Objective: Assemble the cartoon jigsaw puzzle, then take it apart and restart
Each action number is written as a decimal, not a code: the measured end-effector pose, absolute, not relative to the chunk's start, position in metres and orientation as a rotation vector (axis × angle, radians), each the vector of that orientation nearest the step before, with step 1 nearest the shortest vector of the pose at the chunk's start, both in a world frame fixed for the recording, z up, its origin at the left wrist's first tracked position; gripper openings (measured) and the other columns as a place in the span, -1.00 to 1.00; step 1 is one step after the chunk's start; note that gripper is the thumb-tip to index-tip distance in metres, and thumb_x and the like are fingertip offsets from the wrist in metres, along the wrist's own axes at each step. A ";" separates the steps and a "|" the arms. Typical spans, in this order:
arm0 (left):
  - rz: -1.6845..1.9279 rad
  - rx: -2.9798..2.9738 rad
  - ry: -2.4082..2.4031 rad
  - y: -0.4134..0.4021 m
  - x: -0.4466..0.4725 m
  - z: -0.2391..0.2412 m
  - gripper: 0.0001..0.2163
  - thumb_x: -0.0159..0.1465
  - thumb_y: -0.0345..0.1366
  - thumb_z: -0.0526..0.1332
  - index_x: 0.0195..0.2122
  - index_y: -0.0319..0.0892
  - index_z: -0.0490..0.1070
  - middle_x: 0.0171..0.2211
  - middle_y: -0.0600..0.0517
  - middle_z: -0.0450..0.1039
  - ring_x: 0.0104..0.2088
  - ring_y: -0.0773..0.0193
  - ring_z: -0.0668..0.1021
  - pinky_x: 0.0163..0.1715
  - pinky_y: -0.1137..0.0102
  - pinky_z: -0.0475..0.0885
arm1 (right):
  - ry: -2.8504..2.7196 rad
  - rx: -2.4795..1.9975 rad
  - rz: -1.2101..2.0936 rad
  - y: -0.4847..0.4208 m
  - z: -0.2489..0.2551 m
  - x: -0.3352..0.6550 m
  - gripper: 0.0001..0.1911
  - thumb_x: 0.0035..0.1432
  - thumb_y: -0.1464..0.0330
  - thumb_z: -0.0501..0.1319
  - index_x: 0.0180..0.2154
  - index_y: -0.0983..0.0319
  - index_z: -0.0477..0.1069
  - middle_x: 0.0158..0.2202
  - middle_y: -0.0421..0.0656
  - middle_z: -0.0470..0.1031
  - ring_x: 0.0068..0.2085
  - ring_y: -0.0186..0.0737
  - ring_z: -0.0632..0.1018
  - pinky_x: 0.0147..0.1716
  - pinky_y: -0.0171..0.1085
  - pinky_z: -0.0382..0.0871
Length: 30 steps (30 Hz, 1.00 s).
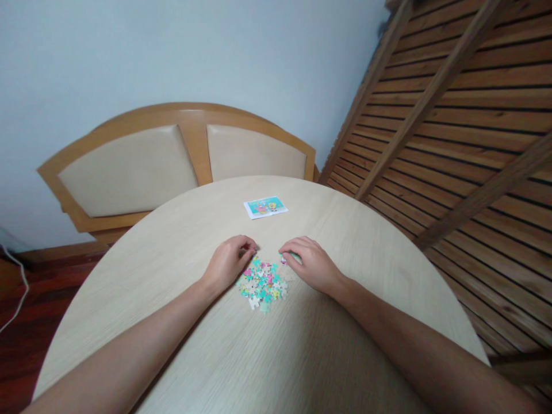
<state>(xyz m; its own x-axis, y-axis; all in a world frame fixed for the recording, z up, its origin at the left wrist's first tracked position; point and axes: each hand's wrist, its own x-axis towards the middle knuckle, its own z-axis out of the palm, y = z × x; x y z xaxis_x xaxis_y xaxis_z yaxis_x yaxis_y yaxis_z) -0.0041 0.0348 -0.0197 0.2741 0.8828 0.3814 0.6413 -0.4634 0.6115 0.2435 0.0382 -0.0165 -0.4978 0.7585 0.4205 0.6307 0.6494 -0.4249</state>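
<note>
A loose pile of jigsaw puzzle pieces (262, 283), teal, pink, yellow and white-grey, lies on the round table between my hands. My left hand (228, 261) rests at the pile's upper left edge. Its fingers are curled in to the thumb, and whatever they pinch is too small to make out. At the upper right of the pile, my right hand (311, 263) has thumb and fingertips closed around a small jigsaw puzzle piece (283, 260), which shows teal, white and purple. Beyond both hands lies a picture sheet (265, 207) with cartoon figures on a teal background.
The pale wood table (181, 356) has a rounded far edge. Behind it stands a wooden bench with padded cream back panels (129, 172). A slatted wooden structure (452, 132) slopes along the right side. A white cable (21, 282) hangs at the far left.
</note>
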 end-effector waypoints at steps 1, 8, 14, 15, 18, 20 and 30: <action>0.986 2.225 1.384 0.035 -0.004 -0.020 -0.92 0.34 -0.35 0.22 -0.25 -0.16 0.51 -0.27 -0.01 0.60 -0.26 0.20 0.60 -0.22 0.32 0.50 | -2.309 -1.019 0.302 0.034 -0.014 0.241 -0.84 0.33 0.40 0.21 -0.11 0.15 0.55 -0.10 -0.12 0.63 -0.03 -0.11 0.55 0.03 -0.08 0.35; 0.918 2.318 1.373 0.035 -0.004 -0.021 -0.87 0.36 -0.34 0.22 -0.13 -0.13 0.55 -0.22 -0.03 0.61 -0.17 0.12 0.60 -0.09 0.21 0.49 | -2.480 -0.821 0.396 0.017 -0.007 0.232 -0.74 0.37 0.32 0.21 0.05 0.08 0.54 0.08 -0.15 0.58 0.17 -0.05 0.45 0.20 0.01 0.24; 0.852 2.440 1.190 0.030 0.000 -0.018 -0.78 0.39 -0.31 0.22 0.03 -0.11 0.52 -0.05 -0.05 0.60 -0.01 0.11 0.56 0.05 0.20 0.45 | -2.483 -0.786 0.433 0.020 -0.007 0.236 -0.77 0.35 0.34 0.23 -0.03 0.03 0.60 0.02 -0.22 0.63 0.20 -0.02 0.41 0.21 0.05 0.25; 0.839 2.453 1.172 0.030 0.000 -0.018 -0.77 0.39 -0.32 0.22 0.05 -0.12 0.51 -0.03 -0.05 0.60 0.00 0.11 0.55 0.05 0.20 0.45 | -2.488 -0.781 0.439 0.020 -0.007 0.237 -0.77 0.35 0.34 0.23 -0.03 0.03 0.60 0.02 -0.21 0.63 0.20 -0.02 0.41 0.21 0.05 0.26; 0.811 2.455 1.166 0.030 -0.001 -0.018 -0.76 0.38 -0.34 0.24 0.06 -0.12 0.50 -0.03 -0.05 0.60 0.00 0.11 0.55 0.06 0.21 0.44 | -2.490 -0.758 0.447 0.020 -0.008 0.236 -0.78 0.35 0.35 0.22 -0.05 0.07 0.62 0.00 -0.19 0.64 0.20 -0.03 0.41 0.21 0.03 0.28; 0.801 2.446 1.166 0.030 -0.001 -0.018 -0.76 0.36 -0.35 0.26 0.05 -0.11 0.50 -0.04 -0.04 0.60 -0.01 0.11 0.55 0.06 0.21 0.44 | -2.469 -0.730 0.460 0.021 -0.009 0.236 -0.79 0.34 0.36 0.23 -0.07 0.10 0.62 -0.03 -0.17 0.65 0.19 -0.04 0.41 0.22 0.01 0.30; 0.862 2.376 1.148 0.031 -0.003 -0.021 -0.72 0.30 -0.39 0.31 0.04 -0.13 0.47 -0.13 -0.03 0.59 -0.10 0.13 0.58 -0.02 0.23 0.45 | -2.311 -0.556 0.648 0.026 -0.014 0.232 -0.82 0.34 0.36 0.23 -0.19 0.18 0.64 -0.15 -0.11 0.67 -0.02 -0.14 0.57 0.12 -0.06 0.37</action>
